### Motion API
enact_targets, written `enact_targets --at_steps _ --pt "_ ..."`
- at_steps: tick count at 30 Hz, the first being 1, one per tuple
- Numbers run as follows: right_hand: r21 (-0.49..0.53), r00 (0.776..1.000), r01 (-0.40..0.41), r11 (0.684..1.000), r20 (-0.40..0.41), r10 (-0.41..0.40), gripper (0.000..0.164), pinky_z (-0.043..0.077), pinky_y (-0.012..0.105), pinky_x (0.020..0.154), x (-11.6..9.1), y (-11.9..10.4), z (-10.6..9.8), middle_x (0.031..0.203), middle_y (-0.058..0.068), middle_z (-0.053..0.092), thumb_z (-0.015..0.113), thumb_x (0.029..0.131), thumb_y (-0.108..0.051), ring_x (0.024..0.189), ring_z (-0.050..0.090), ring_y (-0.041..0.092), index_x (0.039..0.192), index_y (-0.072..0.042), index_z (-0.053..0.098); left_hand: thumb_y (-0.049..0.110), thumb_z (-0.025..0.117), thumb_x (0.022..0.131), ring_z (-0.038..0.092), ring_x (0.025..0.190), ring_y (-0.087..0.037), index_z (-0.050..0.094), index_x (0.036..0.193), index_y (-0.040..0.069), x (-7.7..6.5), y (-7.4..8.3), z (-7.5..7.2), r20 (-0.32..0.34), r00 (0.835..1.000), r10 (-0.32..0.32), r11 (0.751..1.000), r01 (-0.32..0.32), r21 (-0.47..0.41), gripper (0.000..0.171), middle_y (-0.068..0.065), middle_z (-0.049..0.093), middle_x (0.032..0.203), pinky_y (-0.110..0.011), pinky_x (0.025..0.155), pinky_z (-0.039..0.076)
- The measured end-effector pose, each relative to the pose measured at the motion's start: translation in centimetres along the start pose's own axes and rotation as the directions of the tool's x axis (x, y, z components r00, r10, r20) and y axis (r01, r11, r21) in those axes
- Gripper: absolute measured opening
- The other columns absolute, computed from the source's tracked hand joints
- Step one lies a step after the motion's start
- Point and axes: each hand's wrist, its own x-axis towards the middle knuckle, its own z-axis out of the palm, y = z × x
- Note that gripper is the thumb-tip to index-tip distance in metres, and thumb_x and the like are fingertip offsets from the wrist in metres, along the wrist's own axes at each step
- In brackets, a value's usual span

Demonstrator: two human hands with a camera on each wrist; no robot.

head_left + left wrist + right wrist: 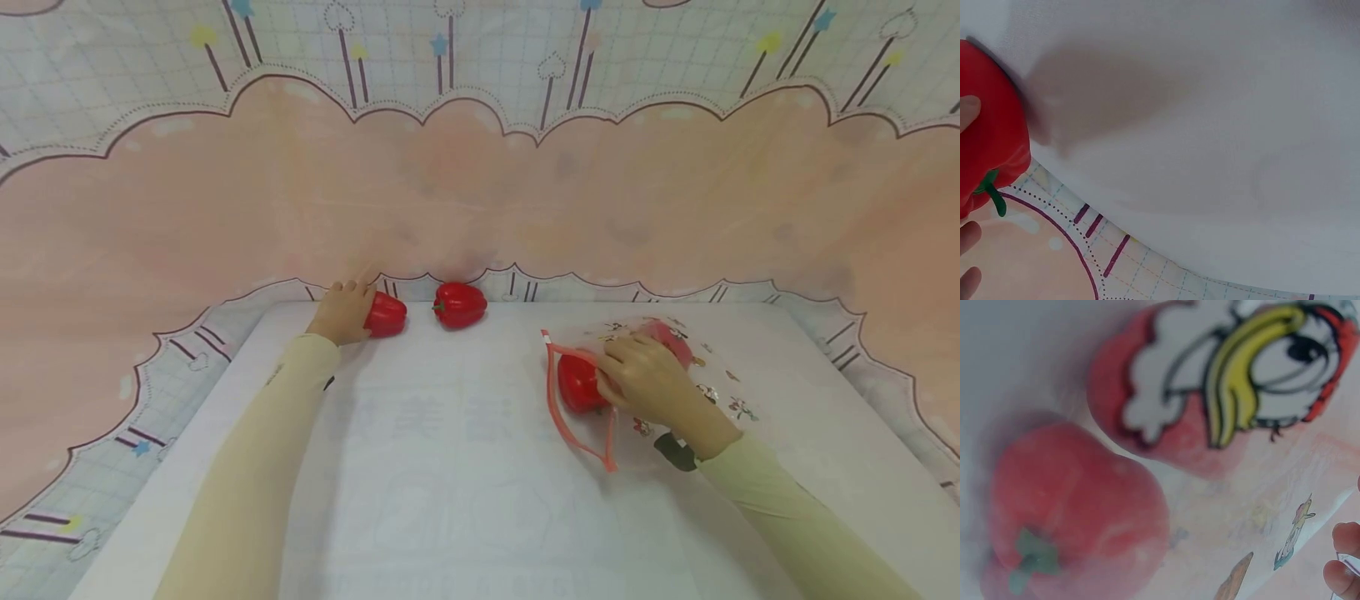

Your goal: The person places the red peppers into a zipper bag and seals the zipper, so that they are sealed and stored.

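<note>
At the far left edge of the table, my left hand (pixel 342 313) grips a red bell pepper (pixel 387 315). The left wrist view shows this pepper's green stem (pixel 992 190), with one fingertip (pixel 967 111) against its red side. To the right my right hand (pixel 651 379) holds the upper side of a clear printed bag (pixel 716 392) with an orange-red edge band (pixel 557 408). Inside lie red bell peppers: one (pixel 577 382) by the open mouth, another (pixel 670 343) deeper in. Through the film, the right wrist view shows a stemmed pepper (pixel 1085 506) beside a second (pixel 1116 387).
Another red bell pepper (pixel 460 305) lies at the table's back edge, between my left hand and the bag. The white table (pixel 450 500) meets a patterned cloth (pixel 480 200) at the back and sides.
</note>
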Motion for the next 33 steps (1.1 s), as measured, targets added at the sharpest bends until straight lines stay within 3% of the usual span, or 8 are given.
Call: enact_targets --at_steps 12,33 --pt "0.007 1.000 0.013 1.000 -0.010 -0.013 0.025 0.057 0.043 0.079 0.0 0.1 0.1 0.084 0.013 0.071 0.081 0.065 -0.019 0.080 0.067 0.027 0.082 -0.003 0.072 0.031 0.079 0.073 0.044 0.119 -0.039 0.042 0.134 -0.005 -1.2 -0.5 0.5 -0.041 0.999 -0.007 0.993 0.002 -0.119 0.080 -0.023 0.049 0.126 -0.056 0.107 0.033" --pt "0.025 1.000 0.017 1.000 -0.012 -0.017 0.024 0.057 0.043 0.078 0.0 0.1 0.1 0.083 0.013 0.071 0.081 0.065 -0.018 0.080 0.067 0.027 0.081 -0.003 0.072 0.028 0.077 0.073 0.040 0.126 -0.042 0.039 0.136 -0.006 -2.8 -0.3 0.4 -0.075 0.996 0.039 0.994 -0.047 -0.099 0.081 -0.026 0.046 0.134 -0.056 0.110 0.029"
